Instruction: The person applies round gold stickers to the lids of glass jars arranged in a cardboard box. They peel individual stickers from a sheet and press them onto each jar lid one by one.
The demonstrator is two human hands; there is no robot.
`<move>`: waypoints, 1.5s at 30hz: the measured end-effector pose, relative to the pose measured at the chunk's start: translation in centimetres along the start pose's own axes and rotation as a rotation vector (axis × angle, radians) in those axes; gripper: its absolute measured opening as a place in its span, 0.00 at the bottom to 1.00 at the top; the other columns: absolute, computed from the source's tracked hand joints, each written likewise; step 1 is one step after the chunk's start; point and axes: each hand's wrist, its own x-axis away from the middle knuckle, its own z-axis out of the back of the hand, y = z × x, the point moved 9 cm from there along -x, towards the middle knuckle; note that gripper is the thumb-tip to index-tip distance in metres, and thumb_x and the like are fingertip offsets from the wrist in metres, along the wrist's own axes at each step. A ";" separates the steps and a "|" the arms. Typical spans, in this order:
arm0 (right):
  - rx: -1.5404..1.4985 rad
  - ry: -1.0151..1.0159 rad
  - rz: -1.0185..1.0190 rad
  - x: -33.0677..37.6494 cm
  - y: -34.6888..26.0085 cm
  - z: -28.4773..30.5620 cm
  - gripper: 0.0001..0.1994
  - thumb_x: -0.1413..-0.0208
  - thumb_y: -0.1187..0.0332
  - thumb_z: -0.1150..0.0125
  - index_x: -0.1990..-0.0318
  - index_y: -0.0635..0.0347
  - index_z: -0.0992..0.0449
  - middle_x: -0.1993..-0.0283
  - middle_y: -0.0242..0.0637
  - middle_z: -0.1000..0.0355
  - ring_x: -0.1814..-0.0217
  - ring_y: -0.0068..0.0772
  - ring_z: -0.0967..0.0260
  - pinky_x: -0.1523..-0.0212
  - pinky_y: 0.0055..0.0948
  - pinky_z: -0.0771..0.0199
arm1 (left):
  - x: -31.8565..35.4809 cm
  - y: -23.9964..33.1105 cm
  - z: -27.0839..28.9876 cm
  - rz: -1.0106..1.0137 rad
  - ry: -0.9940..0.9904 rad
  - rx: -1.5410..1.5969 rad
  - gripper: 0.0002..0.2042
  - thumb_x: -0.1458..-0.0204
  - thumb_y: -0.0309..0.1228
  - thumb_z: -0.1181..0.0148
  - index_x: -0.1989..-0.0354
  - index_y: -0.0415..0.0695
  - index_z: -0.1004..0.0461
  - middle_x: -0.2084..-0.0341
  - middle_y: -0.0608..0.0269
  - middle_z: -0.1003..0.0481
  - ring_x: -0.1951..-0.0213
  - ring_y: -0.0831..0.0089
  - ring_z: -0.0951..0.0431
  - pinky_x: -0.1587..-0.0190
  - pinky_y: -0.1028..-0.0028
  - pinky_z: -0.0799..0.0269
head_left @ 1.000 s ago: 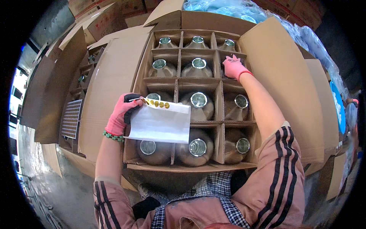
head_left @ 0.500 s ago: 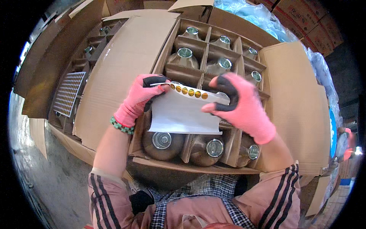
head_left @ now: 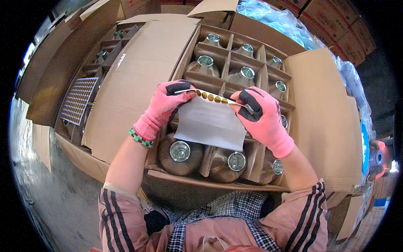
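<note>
A white sticker sheet [head_left: 212, 124], with a row of round gold stickers along its folded top edge, is stretched between my gloved hands. My left hand [head_left: 168, 101] pinches its left corner between thumb and fingers. On the other side, my right hand [head_left: 262, 115] grips the right end, fingers closed on the edge. Both gloves are pink with black on fingers and thumb. Below the sheet is an open carton [head_left: 180, 178] split by cardboard dividers. Dark-bodied glass bottles with round, shiny mouths stand in its cells, such as one glass bottle [head_left: 180, 161] at the near left. The sheet hides several cells.
At left, a second sticker sheet [head_left: 79, 100] lies over another divided carton [head_left: 67, 145] of bottles. A wide cardboard flap [head_left: 134, 71] rises between the cartons; another flap [head_left: 325, 122] spreads at right. Bluish plastic wrap [head_left: 277, 21] lies behind. Someone in pink [head_left: 381, 157] appears far right.
My right hand has closed on the sheet's right end, where its fingers were spread before. The sheet and my left hand have shifted slightly right.
</note>
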 end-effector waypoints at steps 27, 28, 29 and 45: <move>-0.208 -0.109 0.238 -0.1 -0.5 -0.7 0.13 0.68 0.79 0.42 0.69 0.58 0.30 0.61 0.41 0.34 0.58 0.42 0.37 0.56 0.34 0.36 | -0.2 -0.8 0.4 0.099 0.067 -0.053 0.13 0.61 0.31 0.36 0.68 0.38 0.26 0.76 0.69 0.27 0.73 0.84 0.30 0.69 0.84 0.34; -0.382 -0.064 0.118 -0.9 0.6 -0.1 0.10 0.63 0.80 0.43 0.69 0.59 0.30 0.60 0.38 0.33 0.57 0.32 0.36 0.55 0.29 0.37 | 0.1 -0.9 0.6 0.129 0.085 -0.075 0.13 0.62 0.32 0.36 0.68 0.38 0.26 0.76 0.70 0.27 0.73 0.83 0.29 0.68 0.83 0.34; -0.524 0.025 0.034 -2.1 1.9 1.3 0.09 0.59 0.78 0.42 0.67 0.60 0.29 0.63 0.32 0.32 0.61 0.21 0.37 0.58 0.22 0.37 | -0.2 -1.2 0.0 0.142 0.035 -0.070 0.12 0.62 0.31 0.36 0.69 0.38 0.26 0.76 0.70 0.27 0.73 0.84 0.30 0.69 0.84 0.34; 0.821 -0.718 -0.349 -7.0 21.3 -9.5 0.20 0.57 0.70 0.52 0.52 0.56 0.33 0.42 0.43 0.46 0.38 0.57 0.57 0.39 0.49 0.57 | 0.1 -1.4 -2.4 0.212 -0.225 -0.082 0.09 0.63 0.29 0.37 0.73 0.39 0.25 0.80 0.71 0.29 0.75 0.85 0.32 0.72 0.84 0.37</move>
